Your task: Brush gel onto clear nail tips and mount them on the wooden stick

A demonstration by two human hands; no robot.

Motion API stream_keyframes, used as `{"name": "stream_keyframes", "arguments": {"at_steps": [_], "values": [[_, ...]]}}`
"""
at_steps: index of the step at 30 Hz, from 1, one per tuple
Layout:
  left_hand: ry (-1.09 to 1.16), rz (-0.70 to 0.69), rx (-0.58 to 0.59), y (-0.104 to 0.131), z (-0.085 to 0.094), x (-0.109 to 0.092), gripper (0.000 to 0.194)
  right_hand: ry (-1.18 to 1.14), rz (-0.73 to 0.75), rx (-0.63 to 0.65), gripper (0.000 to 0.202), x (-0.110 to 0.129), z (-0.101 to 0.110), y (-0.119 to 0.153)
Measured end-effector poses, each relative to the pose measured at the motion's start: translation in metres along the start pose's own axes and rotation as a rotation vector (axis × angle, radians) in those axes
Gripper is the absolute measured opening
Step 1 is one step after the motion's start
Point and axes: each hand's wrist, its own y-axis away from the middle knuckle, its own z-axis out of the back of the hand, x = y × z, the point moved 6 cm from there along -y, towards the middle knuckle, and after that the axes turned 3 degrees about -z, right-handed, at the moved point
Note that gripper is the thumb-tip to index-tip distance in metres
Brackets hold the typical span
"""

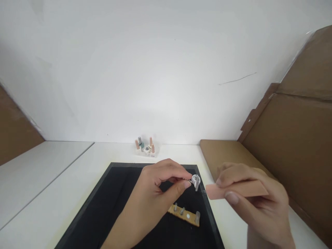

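Observation:
Pinched between the thumb and index finger of my left hand [159, 193] is a small round white piece with a grey, nail-shaped part [196, 182] on it. To the right, my right hand [255, 204] grips a long peach nail polish cap [242, 189] between thumb and fingers. A blurry, thin brush tip [204, 191] seems to stick out of its left end, close to the white piece; I cannot tell whether they touch. Below my left hand lies a yellowish strip [192, 217] with several grey nail-like pieces standing on it and a white dot; my hand hides its left end.
A black mat [116, 193] with a raised edge lies on the white table [70, 176]. At the back stands a clear tray [138, 152] with several small bottles with peach and grey caps. Brown cardboard [306, 138] borders the right side, and a white wall rises behind.

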Motion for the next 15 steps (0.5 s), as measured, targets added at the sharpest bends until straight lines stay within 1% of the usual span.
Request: {"name": "stream_keyframes", "arguments": {"at_steps": [2,8,11,15], "values": [[0.002,0.002,0.002,0.001,0.000,0.000,0.015,-0.005,-0.004,-0.004,0.021,-0.001,0.001,0.000],[-0.019,0.024,0.036,0.005,-0.004,0.005,0.017,0.065,-0.005,-0.076,0.018,-0.005,0.006,0.007],[-0.029,0.027,0.040,0.008,-0.005,0.008,0.018,0.102,0.004,-0.146,0.022,-0.008,0.011,0.013],[-0.027,0.028,0.032,0.008,-0.003,0.010,0.017,0.128,0.032,-0.225,0.021,-0.009,0.015,0.016]]}}
